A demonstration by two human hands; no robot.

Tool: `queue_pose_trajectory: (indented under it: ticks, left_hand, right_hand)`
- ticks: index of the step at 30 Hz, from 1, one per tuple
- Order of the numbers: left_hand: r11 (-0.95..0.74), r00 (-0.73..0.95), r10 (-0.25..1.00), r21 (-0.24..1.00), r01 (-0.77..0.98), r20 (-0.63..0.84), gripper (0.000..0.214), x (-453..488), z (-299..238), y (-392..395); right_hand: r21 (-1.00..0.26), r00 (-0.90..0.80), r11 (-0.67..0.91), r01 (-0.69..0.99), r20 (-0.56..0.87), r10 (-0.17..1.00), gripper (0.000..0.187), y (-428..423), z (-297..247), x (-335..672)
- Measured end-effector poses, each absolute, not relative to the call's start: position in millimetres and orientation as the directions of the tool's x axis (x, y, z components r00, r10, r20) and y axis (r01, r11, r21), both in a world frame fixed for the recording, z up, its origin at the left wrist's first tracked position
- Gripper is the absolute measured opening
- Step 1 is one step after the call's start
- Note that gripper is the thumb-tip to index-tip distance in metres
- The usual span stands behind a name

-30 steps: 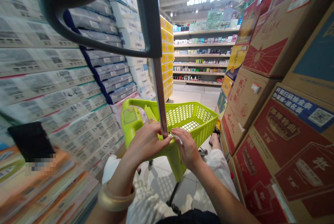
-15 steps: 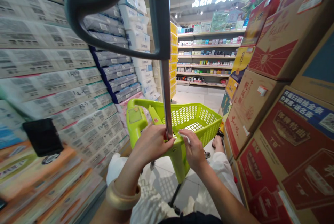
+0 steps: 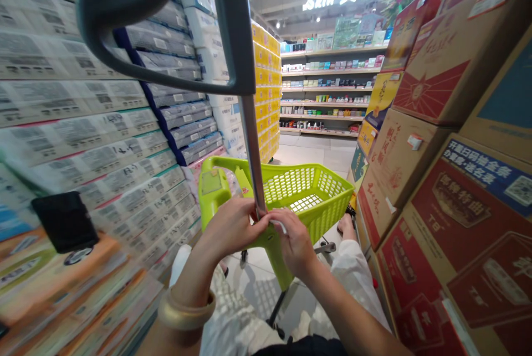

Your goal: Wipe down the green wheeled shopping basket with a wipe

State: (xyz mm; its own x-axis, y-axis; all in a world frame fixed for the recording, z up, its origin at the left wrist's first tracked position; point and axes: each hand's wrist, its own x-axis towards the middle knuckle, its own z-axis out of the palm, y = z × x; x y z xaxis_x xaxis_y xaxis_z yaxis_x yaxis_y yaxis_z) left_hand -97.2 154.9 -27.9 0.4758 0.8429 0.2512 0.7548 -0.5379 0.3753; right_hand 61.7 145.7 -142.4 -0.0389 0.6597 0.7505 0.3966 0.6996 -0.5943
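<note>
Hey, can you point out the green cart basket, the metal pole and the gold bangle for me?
Green cart basket (image 3: 329, 211): head view, on its outer side wall.
Metal pole (image 3: 251, 145): head view, midway along its shaft.
Gold bangle (image 3: 183, 314): head view, on its band.

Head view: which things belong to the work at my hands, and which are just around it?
In hand:
- metal pole, left hand at its foot
- small white item, in the right hand
- green basket cart

Just around:
- black flat object
- red-and-brown boxes
- yellow boxes
</note>
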Motion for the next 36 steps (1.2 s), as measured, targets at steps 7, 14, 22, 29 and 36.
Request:
queue_pose_trajectory:
  ticks: [7, 14, 22, 29, 36]
  left_hand:
    - [-0.525, 0.46, 0.851, 0.389, 0.757, 0.254, 0.02, -106, -25, 155]
    - [-0.551, 0.479, 0.834, 0.382, 0.742, 0.274, 0.025, -113, -26, 154]
    - [-0.546, 0.477, 0.838, 0.421, 0.724, 0.265, 0.022, -115, -26, 150]
    - [-0.532, 0.467, 0.847, 0.403, 0.745, 0.255, 0.022, -114, -23, 147]
    - [-0.525, 0.457, 0.851, 0.409, 0.746, 0.258, 0.022, -115, -25, 147]
  right_hand:
    - [-0.623, 0.078, 0.581, 0.523, 0.714, 0.696, 0.028, 159, -157, 78]
    - [-0.589, -0.125, 0.651, 0.479, 0.688, 0.715, 0.026, 155, -140, 59]
    - [-0.691, -0.2, 0.486, 0.535, 0.456, 0.868, 0.031, 163, -115, 73]
    - [-0.704, -0.281, 0.48, 0.523, 0.389, 0.877, 0.029, 166, -109, 72]
    - [-0.694, -0.247, 0.464, 0.55, 0.396, 0.885, 0.031, 162, -113, 80]
